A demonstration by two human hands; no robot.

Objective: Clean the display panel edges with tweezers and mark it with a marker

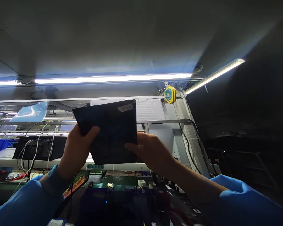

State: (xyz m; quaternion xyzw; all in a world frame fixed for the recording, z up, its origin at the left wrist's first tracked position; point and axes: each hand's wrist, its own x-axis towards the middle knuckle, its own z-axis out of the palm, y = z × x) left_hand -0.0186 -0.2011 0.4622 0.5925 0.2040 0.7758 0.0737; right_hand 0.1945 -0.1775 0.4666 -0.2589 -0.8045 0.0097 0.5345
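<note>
A flat dark tablet-like panel (110, 130) is raised up toward the strip lights, tilted slightly, with a small pale sticker near its top right corner. My left hand (76, 150) grips its left edge, thumb across the front face. On the panel's right edge my right hand (151, 150) is closed, thumb pressed on the front; a ring shows on one finger. Both arms wear blue sleeves.
A long strip light (113, 78) runs overhead and another (214, 75) angles off to the right. A yellow tool balancer (170, 94) hangs from the frame. A black box with white cables (37, 147) sits on the left shelf. Small parts and cups (141, 183) lie on the green bench below.
</note>
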